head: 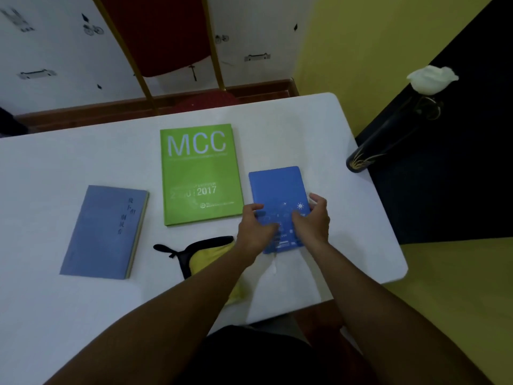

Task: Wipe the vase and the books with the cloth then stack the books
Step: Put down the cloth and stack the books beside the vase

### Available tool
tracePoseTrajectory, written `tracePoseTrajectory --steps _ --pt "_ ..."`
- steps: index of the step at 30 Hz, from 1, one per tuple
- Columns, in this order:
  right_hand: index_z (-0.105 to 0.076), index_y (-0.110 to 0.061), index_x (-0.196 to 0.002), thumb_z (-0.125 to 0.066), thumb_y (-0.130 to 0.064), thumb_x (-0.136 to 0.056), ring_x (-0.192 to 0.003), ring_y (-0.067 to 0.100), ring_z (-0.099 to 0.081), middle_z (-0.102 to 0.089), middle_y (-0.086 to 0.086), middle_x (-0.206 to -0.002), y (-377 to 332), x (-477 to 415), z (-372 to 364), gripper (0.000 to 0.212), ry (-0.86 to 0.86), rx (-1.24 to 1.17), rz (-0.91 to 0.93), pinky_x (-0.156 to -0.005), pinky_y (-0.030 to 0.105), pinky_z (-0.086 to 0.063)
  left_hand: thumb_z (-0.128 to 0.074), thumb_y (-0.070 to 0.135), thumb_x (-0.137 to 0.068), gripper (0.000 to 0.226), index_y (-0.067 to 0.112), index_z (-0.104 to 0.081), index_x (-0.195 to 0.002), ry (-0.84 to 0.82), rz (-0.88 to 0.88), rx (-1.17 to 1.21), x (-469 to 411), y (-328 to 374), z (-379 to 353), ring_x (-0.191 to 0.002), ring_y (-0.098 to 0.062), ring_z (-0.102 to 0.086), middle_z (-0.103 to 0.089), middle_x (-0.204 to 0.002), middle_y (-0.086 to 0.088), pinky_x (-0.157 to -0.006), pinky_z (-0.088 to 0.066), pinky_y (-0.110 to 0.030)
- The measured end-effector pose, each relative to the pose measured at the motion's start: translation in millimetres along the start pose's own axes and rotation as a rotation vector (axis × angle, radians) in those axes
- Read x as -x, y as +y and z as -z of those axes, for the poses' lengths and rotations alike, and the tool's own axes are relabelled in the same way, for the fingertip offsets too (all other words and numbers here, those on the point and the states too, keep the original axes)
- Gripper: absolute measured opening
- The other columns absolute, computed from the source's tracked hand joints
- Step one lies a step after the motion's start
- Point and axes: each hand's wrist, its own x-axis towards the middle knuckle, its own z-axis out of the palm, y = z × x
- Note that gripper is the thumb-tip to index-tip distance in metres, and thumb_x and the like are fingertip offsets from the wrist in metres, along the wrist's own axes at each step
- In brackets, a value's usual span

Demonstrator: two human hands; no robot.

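Note:
Three books lie flat on the white table [55, 315]. A small bright blue book [276, 187] is at the right, and both hands grip its near end: my left hand [256, 232] on its left edge, my right hand [312, 220] on its right edge. A large green book [198, 173] marked MCC lies in the middle. A grey-blue book [104, 232] lies at the left. The yellow cloth [206, 258] with black trim lies near the table's front, partly under my left forearm. A tall black vase [388, 137] with a white flower [431, 79] stands at the table's right edge.
A red chair [158, 34] with a gold frame stands behind the far edge of the table. The table's right edge and rounded corner are close to the blue book. Yellow and black floor lies beyond it.

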Motion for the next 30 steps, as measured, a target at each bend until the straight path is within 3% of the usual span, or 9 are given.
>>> tracePoseTrajectory --steps 3,7,10,14,18,21,25,28,30 --pt "-0.049 -0.027 -0.133 -0.074 -0.024 -0.088 -0.083 0.008 -0.067 -0.066 -0.005 -0.115 -5.1 -2.7 6.3 0.052 -0.017 -0.123 -0.1 -0.061 0.025 -0.053 -0.07 0.0 -0.093 0.054 0.014 -0.044 -0.138 -0.012 0.141 0.343 -6.2 4.6 13.3 -0.095 -0.013 -0.064 -0.06 -0.12 -0.004 -0.068 -0.053 -0.02" --pt "-0.067 -0.023 -0.121 -0.074 -0.023 -0.089 -0.08 0.018 -0.077 -0.078 -0.002 -0.105 -5.3 -5.6 8.7 0.033 -0.048 -0.282 -0.168 -0.072 0.039 -0.066 -0.073 -0.001 -0.09 0.046 0.016 -0.05 -0.127 -0.05 0.144 0.402 -8.5 -4.0 26.5 -0.106 -0.02 -0.067 -0.064 -0.13 -0.01 -0.076 -0.06 -0.029" --pt "-0.072 -0.023 -0.115 -0.074 -0.021 -0.093 -0.082 0.023 -0.079 -0.079 0.002 -0.101 -12.4 -8.9 12.2 0.022 -0.089 -0.314 -0.138 -0.075 0.045 -0.066 -0.075 -0.005 -0.088 0.048 0.014 -0.054 -0.127 -0.059 0.128 0.451 -5.0 -9.8 32.3 -0.109 -0.021 -0.066 -0.063 -0.133 -0.011 -0.068 -0.058 -0.02" --pt "-0.07 -0.02 -0.12 -0.07 -0.018 -0.098 -0.082 0.019 -0.077 -0.078 0.0 -0.101 -35.6 -12.5 18.6 0.022 -0.156 -0.31 -0.068 -0.067 0.035 -0.065 -0.072 -0.008 -0.088 0.047 0.009 -0.052 -0.127 -0.057 0.144 0.538 0.3 -4.8 49.1 -0.09 -0.014 -0.067 -0.068 -0.122 -0.013 -0.055 -0.054 -0.013" --pt "-0.069 -0.018 -0.122 -0.068 -0.018 -0.099 -0.083 0.018 -0.078 -0.078 0.001 -0.102 -58.3 -14.3 15.5 0.023 -0.213 -0.337 -0.081 -0.065 0.034 -0.063 -0.072 -0.004 -0.09 0.049 0.012 -0.051 -0.13 -0.099 0.144 0.591 4.6 -1.2 70.9 -0.094 -0.029 -0.073 -0.07 -0.12 -0.023 -0.07 -0.065 -0.04" --pt "-0.071 -0.019 -0.119 -0.069 -0.019 -0.099 -0.079 0.018 -0.079 -0.079 0.002 -0.101 -76.1 -13.6 5.3 0.021 -0.253 -0.316 -0.093 -0.062 0.034 -0.062 -0.072 0.004 -0.093 0.054 0.017 -0.046 -0.139 -0.16 0.196 0.563 0.6 2.1 85.0 -0.093 -0.035 -0.075 -0.074 -0.115 -0.022 -0.071 -0.065 -0.05" --pt "-0.072 -0.022 -0.115 -0.069 -0.02 -0.098 -0.079 0.02 -0.079 -0.08 0.001 -0.097 -96.1 -13.3 -12.7 0.018 -0.268 -0.24 -0.075 -0.066 0.037 -0.064 -0.061 0.018 -0.102 0.034 0.017 -0.056 -0.136 -0.284 0.229 0.47 -2.4 9.4 99.4 -0.084 -0.03 -0.073 -0.074 -0.116 -0.018 -0.073 -0.064 -0.049" --pt "-0.074 -0.02 -0.112 -0.069 -0.018 -0.097 -0.079 0.021 -0.078 -0.079 0.001 -0.093 -103.9 -9.9 -35.9 0.015 -0.25 -0.26 -0.064 -0.072 0.041 -0.065 -0.056 0.019 -0.105 0.031 0.014 -0.057 -0.136 -0.185 0.149 0.427 -12.9 6.2 108.0 -0.083 -0.023 -0.073 -0.073 -0.113 -0.012 -0.065 -0.065 -0.04" --pt "-0.074 -0.016 -0.108 -0.068 -0.013 -0.097 -0.076 0.019 -0.075 -0.078 0.001 -0.089 -107.1 -6.6 -56.8 0.013 -0.225 -0.289 -0.051 -0.077 0.041 -0.065 -0.059 0.017 -0.103 0.033 0.012 -0.058 -0.136 -0.025 0.075 0.313 -21.4 3.0 119.0 -0.091 -0.026 -0.073 -0.072 -0.114 -0.012 -0.075 -0.065 -0.046"
